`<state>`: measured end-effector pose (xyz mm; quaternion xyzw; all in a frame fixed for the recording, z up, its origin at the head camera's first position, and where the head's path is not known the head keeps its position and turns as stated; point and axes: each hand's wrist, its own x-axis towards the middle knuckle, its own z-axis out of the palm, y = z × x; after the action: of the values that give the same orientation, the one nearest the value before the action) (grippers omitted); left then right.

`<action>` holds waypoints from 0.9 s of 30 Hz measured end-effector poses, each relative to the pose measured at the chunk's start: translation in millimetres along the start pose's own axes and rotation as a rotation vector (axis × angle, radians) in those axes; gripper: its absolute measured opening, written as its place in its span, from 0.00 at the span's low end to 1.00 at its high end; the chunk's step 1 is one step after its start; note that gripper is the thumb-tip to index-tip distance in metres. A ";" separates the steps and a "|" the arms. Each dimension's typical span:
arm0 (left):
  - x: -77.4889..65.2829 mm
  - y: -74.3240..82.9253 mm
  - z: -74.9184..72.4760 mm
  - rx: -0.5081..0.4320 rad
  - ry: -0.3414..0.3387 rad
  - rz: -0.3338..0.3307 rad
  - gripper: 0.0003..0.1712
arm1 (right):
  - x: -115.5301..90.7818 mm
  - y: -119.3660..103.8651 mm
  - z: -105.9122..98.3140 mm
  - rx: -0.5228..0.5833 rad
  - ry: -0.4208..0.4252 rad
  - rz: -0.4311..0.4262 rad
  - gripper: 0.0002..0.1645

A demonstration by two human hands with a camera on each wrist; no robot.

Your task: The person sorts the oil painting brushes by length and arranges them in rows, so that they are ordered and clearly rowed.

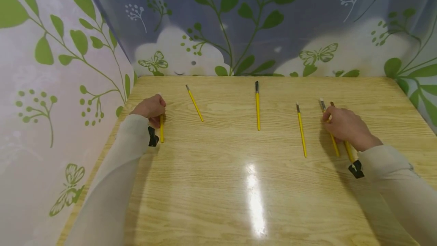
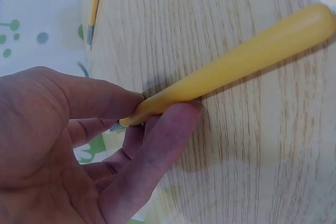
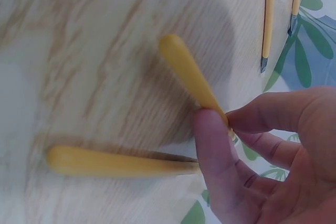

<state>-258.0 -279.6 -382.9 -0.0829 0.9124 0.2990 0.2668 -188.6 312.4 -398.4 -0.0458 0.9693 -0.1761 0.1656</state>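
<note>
The left grip (image 1: 150, 107), thumb against fingertips, pinches the left brush (image 2: 236, 61) at the narrow neck of its yellow handle; the right grip (image 1: 348, 124) pinches the right brush (image 3: 189, 72) likewise. Both handles point back toward the person, the neck probably chosen because it is slim and leaves the butt free. Whether either butt touches the bench (image 1: 211, 185) cannot be told. Just beside the right brush lies a dark-tipped brush (image 1: 348, 151), partly hidden under the hand; it seems the nearest obstacle to those fingers. Between the hands, well apart, lie a slanted brush (image 1: 194, 103), a middle brush (image 1: 257, 111) and a pale-tipped brush (image 1: 301, 130), tips away. A leaf-patterned cloth (image 1: 304, 29) bounds the bench's far edge.
</note>
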 end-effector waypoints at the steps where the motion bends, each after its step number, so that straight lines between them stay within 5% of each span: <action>1: 0.0 0.0 -0.3 0.000 -0.004 0.003 0.14 | -0.2 0.3 0.5 -0.003 0.003 0.000 0.23; 27: 0.9 -1.4 -1.2 -0.006 -0.007 0.018 0.14 | -4.6 -0.5 1.4 -0.081 0.050 0.028 0.22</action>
<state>-258.8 -281.4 -383.2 -0.0744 0.9114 0.3043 0.2669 -183.8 312.1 -398.1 -0.0345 0.9800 -0.1353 0.1418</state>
